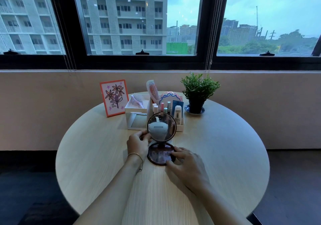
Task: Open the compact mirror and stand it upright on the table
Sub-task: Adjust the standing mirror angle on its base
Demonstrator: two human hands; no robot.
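The round compact mirror [161,134] with a dark brown rim stands open in the middle of the round light-wood table [217,155]. Its upper half is upright and faces me; its lower half lies flat on the table. My left hand [138,144] pinches the left edge of the upright half with its fingertips. My right hand [187,164] rests over the right side of the flat lower half, fingertips pressing on its rim.
Just behind the mirror stands a white organiser [139,118] with cosmetics, a pink comb [152,91] and hairbands. A framed flower drawing [114,97] is at the back left, a potted green plant [198,92] at the back right. A wall and windows lie beyond.
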